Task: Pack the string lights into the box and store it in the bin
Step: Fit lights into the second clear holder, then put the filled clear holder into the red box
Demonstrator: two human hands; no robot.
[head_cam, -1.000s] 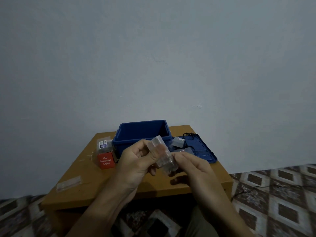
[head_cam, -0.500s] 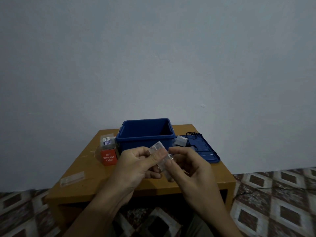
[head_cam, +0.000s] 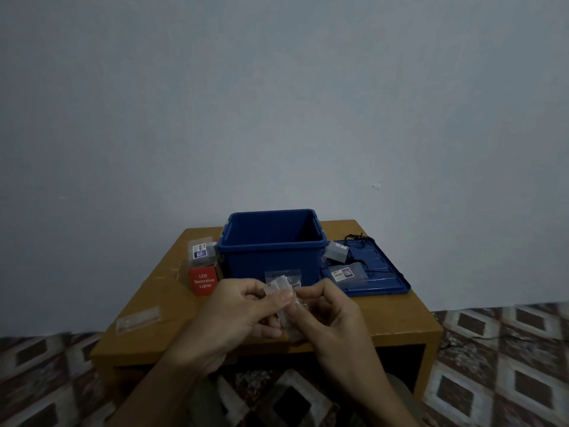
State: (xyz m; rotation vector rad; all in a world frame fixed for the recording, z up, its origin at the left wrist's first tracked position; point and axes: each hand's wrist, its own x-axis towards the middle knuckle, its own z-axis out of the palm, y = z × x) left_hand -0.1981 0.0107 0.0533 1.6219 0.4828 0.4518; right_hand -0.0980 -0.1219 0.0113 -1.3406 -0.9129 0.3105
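A small clear plastic box [head_cam: 278, 288] is held between both hands over the front of the wooden table [head_cam: 172, 309]. My left hand [head_cam: 243, 312] grips its upper end with thumb and fingers. My right hand [head_cam: 326, 315] pinches its lower side, where a bit of the string lights [head_cam: 298, 302] shows. The open blue bin [head_cam: 271, 245] stands behind the hands, and what lies inside it is in shadow. Its blue lid [head_cam: 385, 272] lies flat to the right.
A red box [head_cam: 203, 280] marked LED Decorative Lights stands left of the bin with a clear box [head_cam: 201, 251] behind it. Two more clear boxes [head_cam: 337, 252] and a black wire rest on the lid. A clear strip [head_cam: 138, 318] lies front left. Patterned floor surrounds the table.
Both hands have drawn closer together around the clear box, and my right fingers now pinch its side. The view has shifted slightly, so the table sits a little differently in frame.
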